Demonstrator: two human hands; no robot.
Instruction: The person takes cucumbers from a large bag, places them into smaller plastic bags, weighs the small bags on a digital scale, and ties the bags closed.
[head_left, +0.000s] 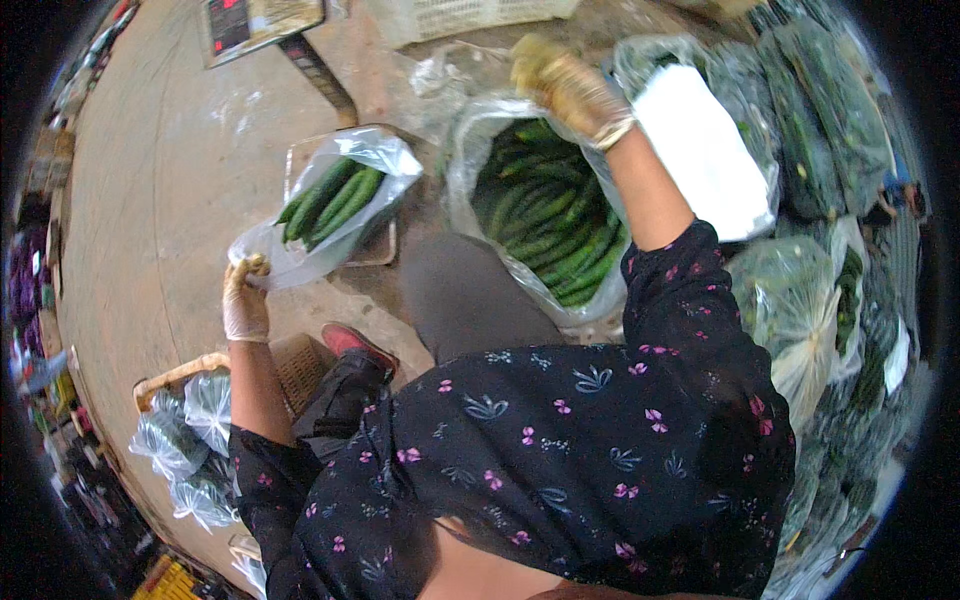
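Note:
My left hand (247, 300), in a thin stained glove, pinches the near rim of a clear plastic bag (315, 259). Several green cucumbers (330, 202) lie inside this bag, which rests on the platform (386, 244) of a scale. My right hand (574, 90), gloved and blurred by motion, is over the far right rim of a large clear plastic sack (461, 172). Whether its fingers hold anything is too blurred to tell. Many long cucumbers (551, 217) fill the sack, which stands open right of my knee.
The scale's display head (262, 26) rises on a post beyond its platform. A bright white flat bundle (701, 150) lies to the right, among bagged green vegetables (817, 112). Left of me, tied bags (176, 442) sit in a crate (180, 375). A pale plastic crate (480, 19) stands ahead.

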